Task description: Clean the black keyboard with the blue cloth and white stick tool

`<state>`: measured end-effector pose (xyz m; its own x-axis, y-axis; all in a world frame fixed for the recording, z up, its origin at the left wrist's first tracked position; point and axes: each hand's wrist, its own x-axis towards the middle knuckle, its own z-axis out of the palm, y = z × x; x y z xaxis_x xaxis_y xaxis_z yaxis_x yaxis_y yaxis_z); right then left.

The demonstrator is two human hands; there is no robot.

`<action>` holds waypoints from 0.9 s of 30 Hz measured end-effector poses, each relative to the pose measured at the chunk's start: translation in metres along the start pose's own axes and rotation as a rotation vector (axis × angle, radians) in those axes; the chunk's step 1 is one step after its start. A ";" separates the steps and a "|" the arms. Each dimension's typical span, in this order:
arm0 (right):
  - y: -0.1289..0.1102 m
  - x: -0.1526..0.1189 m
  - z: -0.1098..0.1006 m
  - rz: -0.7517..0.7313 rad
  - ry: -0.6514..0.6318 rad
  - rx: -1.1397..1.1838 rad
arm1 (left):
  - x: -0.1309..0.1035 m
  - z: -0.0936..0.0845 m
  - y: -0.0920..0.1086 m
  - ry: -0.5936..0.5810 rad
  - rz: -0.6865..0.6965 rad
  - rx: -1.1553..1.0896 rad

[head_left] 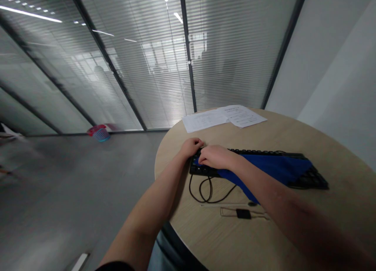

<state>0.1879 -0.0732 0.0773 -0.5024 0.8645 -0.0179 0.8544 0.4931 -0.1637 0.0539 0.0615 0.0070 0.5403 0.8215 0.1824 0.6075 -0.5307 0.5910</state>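
Note:
A black keyboard [313, 178] lies across the round wooden table, with a blue cloth [273, 167] spread over much of it. My left hand [191, 147] is at the keyboard's left end, its fingers curled at the upper corner. Just right of it, my right hand [216, 156] rests over the left part of the keyboard and the cloth, fingers bent together. What either set of fingertips holds is too small to make out. A black cable [210, 190] loops on the table below the keyboard.
Printed papers [205, 120] lie at the table's [293, 134] far edge. Nearer me are a wire tool with a black middle [243, 214] and a thin rod with a dark end [252, 204]. A red and blue basket [100, 134] stands on the floor by the glass wall.

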 end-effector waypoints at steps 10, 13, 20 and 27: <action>0.023 -0.014 -0.013 -0.060 0.037 0.070 | 0.001 -0.004 -0.001 -0.020 0.015 -0.009; 0.014 -0.011 -0.007 -0.029 -0.004 0.012 | -0.001 -0.004 0.001 -0.049 0.023 -0.023; 0.008 -0.009 -0.006 -0.013 -0.094 0.014 | -0.006 -0.005 0.012 -0.106 0.049 0.050; 0.006 -0.008 -0.003 0.036 -0.057 0.026 | -0.006 -0.004 0.013 -0.107 0.063 0.126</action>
<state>0.1975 -0.0774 0.0798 -0.4791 0.8741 -0.0800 0.8685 0.4590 -0.1870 0.0560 0.0508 0.0171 0.6341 0.7627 0.1275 0.6351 -0.6077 0.4768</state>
